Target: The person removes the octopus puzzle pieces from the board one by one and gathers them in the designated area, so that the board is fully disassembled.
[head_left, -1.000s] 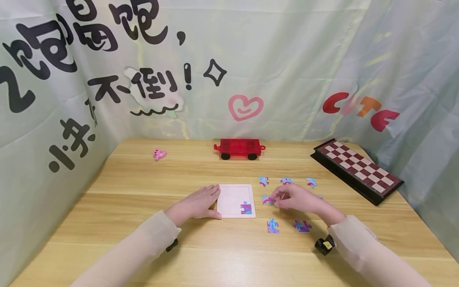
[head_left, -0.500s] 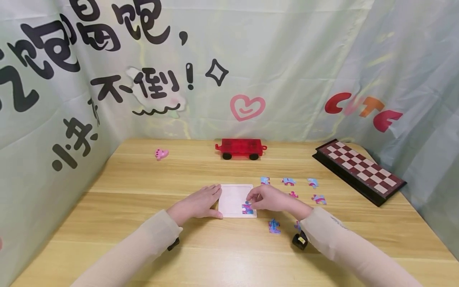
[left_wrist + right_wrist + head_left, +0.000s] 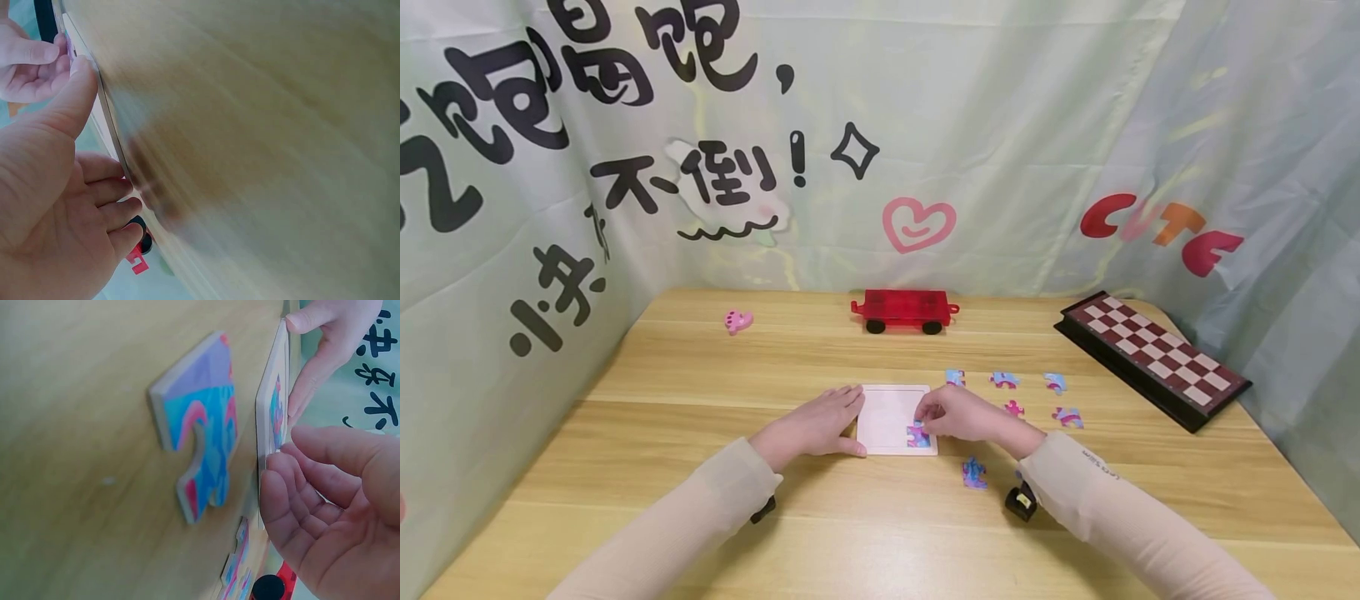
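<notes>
My left hand [image 3: 823, 421] rests along the left edge of a white square puzzle tray [image 3: 883, 412], fingers at the far corner and thumb at the near one. One purple-and-blue jigsaw piece [image 3: 916, 438] lies in the tray's near right corner. Just above it, my right hand [image 3: 958, 414] pinches a light blue puzzle piece [image 3: 919, 423] at the tray's right side, mostly hidden by the fingertips. In the right wrist view, a loose puzzle piece [image 3: 215, 431] lies on the table before the right hand [image 3: 337, 494].
More loose pieces lie right of the tray, among them a pink puzzle piece [image 3: 1014, 408] and a blue puzzle piece [image 3: 973, 472]. At the back stands a red toy wagon [image 3: 906, 308]. A pink paw-shaped toy [image 3: 738, 322] is back left, a folding chessboard [image 3: 1153, 358] at right.
My right hand has taken a piece from the table right of the tray and moved left with it to the tray, above the lying piece. The left hand stays at the tray edge.
</notes>
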### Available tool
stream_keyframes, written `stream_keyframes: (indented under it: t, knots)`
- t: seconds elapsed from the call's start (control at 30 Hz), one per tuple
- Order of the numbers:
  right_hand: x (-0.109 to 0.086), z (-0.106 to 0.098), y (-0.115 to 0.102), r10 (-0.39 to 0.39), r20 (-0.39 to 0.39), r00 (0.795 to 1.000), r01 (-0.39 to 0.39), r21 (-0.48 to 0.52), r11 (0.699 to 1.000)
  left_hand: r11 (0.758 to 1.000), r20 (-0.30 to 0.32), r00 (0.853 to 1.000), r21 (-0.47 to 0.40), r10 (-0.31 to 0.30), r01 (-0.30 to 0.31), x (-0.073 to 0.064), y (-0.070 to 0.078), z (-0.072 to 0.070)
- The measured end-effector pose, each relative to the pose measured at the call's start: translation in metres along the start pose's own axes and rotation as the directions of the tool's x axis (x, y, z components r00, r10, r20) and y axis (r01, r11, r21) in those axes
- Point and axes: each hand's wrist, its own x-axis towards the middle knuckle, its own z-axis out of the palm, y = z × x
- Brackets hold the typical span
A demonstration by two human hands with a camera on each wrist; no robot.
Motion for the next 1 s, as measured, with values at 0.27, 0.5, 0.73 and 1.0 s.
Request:
stream_keyframes:
  t: [0.27, 0.5, 0.73, 1.0]
  knots:
    - [-0.001, -0.003, -0.003, 0.035, -0.015, 0.999, -0.035, 0.057, 0.998, 1.0, 0.002, 1.0, 0.003, -0.004, 0.004, 0.0, 0.001, -0.001]
    - [-0.005, -0.003, -0.003, 0.015, -0.023, 1.0, -0.013, 0.105, 0.994, 1.0, 0.004, 1.0, -0.005, -0.005, 0.005, -0.001, 0.001, -0.002]
    - [-0.008, -0.003, -0.001, 0.017, -0.036, 0.999, -0.012, 0.137, 0.991, 1.0, 0.009, 1.0, -0.008, -0.009, 0.009, 0.0, 0.001, -0.001]
    - [-0.025, -0.02, 0.01, 0.018, -0.088, 0.996, 0.001, 0.213, 0.977, 1.0, 0.014, 1.0, -0.002, -0.011, 0.011, 0.0, 0.001, -0.002]
